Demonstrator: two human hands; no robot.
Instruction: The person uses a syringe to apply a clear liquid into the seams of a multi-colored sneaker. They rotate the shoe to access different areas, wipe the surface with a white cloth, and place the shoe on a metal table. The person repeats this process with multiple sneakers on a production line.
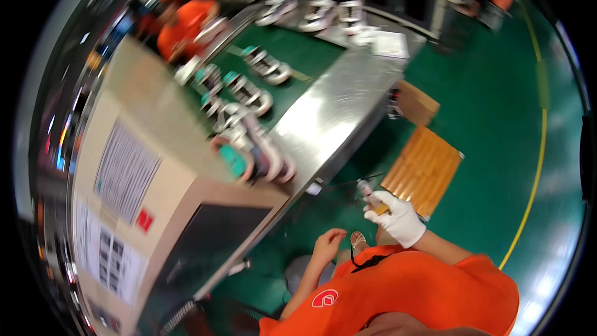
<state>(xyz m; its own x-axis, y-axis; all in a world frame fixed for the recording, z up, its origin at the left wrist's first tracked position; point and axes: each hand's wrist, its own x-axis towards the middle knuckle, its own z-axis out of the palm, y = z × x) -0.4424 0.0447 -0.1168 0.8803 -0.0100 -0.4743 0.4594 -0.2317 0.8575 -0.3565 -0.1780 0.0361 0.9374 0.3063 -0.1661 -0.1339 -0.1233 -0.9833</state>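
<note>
The small tube-like tool (365,190) sits in your right hand (398,216), the gloved one, gripped near its lower end so that most of its length stands free above the fingers. Its long axis runs from the glove up and to the left, with the free tip aimed at the edge of the steel tabletop (336,112); motion blur hides what kind of tip it has. You hold it off the tabletop, over the green floor (497,118) and just in front of the ribbed wooden board (423,168), probably to keep the tip clear of everything.

Your left hand (328,242) is bare, holds nothing, and hangs low by your orange shirt (410,292) with the fingers loosely curled.

Further out, the shoes (249,143) lie in a row along the green belt beside the steel tabletop. A large cardboard box (137,174) fills the left, and another person in orange (186,25) works at the far end.
</note>
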